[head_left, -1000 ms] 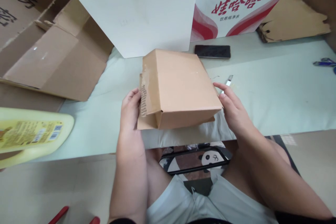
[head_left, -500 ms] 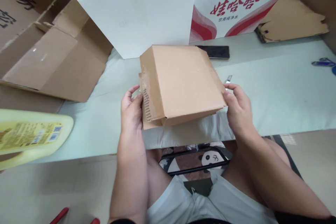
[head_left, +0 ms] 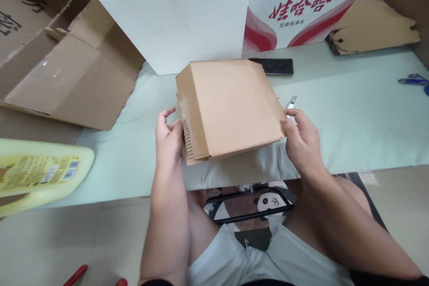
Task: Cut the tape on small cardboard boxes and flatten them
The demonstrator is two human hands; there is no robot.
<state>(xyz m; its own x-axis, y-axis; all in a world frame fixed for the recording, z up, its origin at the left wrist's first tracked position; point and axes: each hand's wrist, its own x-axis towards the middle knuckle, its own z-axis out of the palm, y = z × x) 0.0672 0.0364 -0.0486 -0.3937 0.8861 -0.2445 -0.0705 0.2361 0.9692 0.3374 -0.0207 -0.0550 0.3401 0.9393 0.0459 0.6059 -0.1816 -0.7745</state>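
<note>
A folded piece of brown cardboard (head_left: 236,105), shaped like a shallow box with bent side flaps, is between my two hands over the front of the table. My left hand (head_left: 170,138) grips its left edge near a torn strip where the corrugation shows; its index finger stands off the board. On the opposite side, my right hand (head_left: 301,138) pinches the lower right corner between thumb and fingers. Just beyond those fingers lies a utility knife (head_left: 292,101), partly hidden by the hand. The cardboard's underside is out of sight.
Behind the cardboard are a black phone (head_left: 276,66), a white box (head_left: 181,27) and a red-and-white printed carton (head_left: 301,13). Brown cartons (head_left: 73,71) and a yellow jug (head_left: 43,172) stand left. Flat cardboard (head_left: 377,27) and blue scissors (head_left: 414,80) lie right.
The cardboard has shifted slightly left and tilted a little, its front edge closing against the layer below. My right hand has moved slightly left with it; both hands keep their hold.
</note>
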